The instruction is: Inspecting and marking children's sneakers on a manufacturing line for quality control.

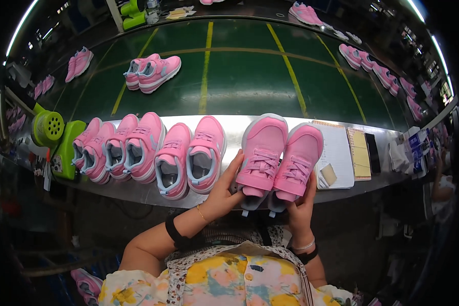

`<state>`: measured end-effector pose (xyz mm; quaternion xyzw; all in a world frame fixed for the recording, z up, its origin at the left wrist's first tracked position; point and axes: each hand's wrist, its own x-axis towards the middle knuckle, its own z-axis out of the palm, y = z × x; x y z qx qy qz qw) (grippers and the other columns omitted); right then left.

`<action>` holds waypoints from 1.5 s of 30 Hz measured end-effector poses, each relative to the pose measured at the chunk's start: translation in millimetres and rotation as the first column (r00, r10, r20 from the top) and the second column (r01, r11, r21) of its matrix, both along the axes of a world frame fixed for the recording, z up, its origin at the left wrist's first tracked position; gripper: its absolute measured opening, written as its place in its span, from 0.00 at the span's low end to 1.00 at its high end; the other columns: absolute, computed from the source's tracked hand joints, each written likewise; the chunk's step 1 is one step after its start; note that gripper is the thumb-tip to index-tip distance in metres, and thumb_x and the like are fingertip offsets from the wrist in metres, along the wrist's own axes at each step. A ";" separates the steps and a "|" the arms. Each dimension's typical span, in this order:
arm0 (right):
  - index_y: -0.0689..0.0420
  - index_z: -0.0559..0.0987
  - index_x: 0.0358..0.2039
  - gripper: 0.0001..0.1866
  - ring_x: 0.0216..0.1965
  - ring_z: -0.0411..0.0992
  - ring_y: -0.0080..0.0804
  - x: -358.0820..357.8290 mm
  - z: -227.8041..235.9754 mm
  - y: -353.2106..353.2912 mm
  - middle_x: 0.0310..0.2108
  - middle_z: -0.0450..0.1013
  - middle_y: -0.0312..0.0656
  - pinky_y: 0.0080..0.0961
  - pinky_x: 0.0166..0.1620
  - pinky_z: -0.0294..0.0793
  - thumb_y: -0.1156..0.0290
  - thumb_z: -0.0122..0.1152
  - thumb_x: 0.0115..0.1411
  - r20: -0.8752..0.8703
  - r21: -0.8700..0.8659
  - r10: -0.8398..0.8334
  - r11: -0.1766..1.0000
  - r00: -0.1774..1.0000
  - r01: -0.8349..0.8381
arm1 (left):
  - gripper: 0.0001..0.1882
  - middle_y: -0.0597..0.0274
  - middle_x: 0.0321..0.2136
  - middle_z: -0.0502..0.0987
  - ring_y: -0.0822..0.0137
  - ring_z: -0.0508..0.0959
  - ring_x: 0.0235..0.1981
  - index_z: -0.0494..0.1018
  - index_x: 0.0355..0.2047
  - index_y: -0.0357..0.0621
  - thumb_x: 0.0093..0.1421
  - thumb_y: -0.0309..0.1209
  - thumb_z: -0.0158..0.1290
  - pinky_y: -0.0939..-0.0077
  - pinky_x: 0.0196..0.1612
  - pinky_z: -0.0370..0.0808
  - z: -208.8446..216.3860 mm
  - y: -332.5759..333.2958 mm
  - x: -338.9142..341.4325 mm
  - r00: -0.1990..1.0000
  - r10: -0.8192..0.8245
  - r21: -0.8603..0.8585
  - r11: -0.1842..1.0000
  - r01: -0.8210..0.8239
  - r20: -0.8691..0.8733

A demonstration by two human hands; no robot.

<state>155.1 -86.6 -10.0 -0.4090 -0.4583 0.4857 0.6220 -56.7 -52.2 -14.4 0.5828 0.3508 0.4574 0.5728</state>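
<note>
Two pink sneakers are held up side by side over the near edge of the metal bench, toes pointing away from me. My left hand (224,193) grips the left pink sneaker (262,150) along its outer side near the heel. Around the heel side of the right pink sneaker (300,158) my right hand (302,210) is closed. Both have crossed laces, a strap and a pale blue heel tab. Just left of my left hand stands a row of matching sneakers (207,148) on the bench, heels toward me. My fingers under the held sneakers are partly hidden.
Beyond the metal bench (234,133) runs a green conveyor belt (239,76) with yellow lines, carrying a pair of sneakers (152,72). A green device (66,148) stands at the left end. Right of the held sneakers lie an open notebook (336,153), a yellow pad (361,155) and a small tan block (328,174).
</note>
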 end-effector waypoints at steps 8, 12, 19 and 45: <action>0.54 0.47 0.65 0.47 0.57 0.62 0.39 4.6 -8.6 -6.6 0.59 0.57 0.47 0.34 0.57 0.63 0.79 0.63 0.48 0.097 -0.008 -0.026 1.000 0.995 0.027 | 0.47 0.50 0.63 0.52 0.57 0.54 0.64 0.45 0.65 0.42 0.50 0.29 0.60 0.65 0.64 0.52 -23.7 -10.1 -2.7 0.998 -0.003 -0.051 0.999 0.006 0.060; 0.57 0.56 0.62 0.45 0.58 0.60 0.41 32.2 -16.0 -3.3 0.57 0.59 0.48 0.35 0.59 0.60 0.79 0.64 0.42 0.491 0.116 -0.264 0.964 0.830 0.237 | 0.54 0.54 0.61 0.55 0.60 0.57 0.62 0.42 0.65 0.44 0.44 0.29 0.65 0.65 0.62 0.55 6.0 -12.7 -0.7 0.972 0.167 0.001 0.986 -0.169 -0.167; 0.58 0.62 0.58 0.43 0.57 0.59 0.49 30.7 27.7 -6.2 0.57 0.61 0.49 0.40 0.59 0.57 0.76 0.67 0.37 0.768 0.253 -0.378 0.921 0.518 0.297 | 0.55 0.51 0.56 0.63 0.51 0.63 0.56 0.51 0.62 0.41 0.35 0.33 0.69 0.60 0.59 0.58 27.5 -11.9 13.8 0.711 0.470 0.422 0.868 -0.263 -0.523; 0.58 0.59 0.59 0.31 0.54 0.66 0.43 13.8 0.2 -1.6 0.55 0.63 0.48 0.40 0.57 0.66 0.49 0.40 0.63 -0.797 -0.178 0.078 0.917 0.598 -0.358 | 0.24 0.57 0.52 0.67 0.66 0.69 0.53 0.58 0.58 0.40 0.62 0.32 0.44 0.70 0.57 0.66 19.5 -3.3 0.1 0.733 0.172 -0.597 0.712 0.370 0.658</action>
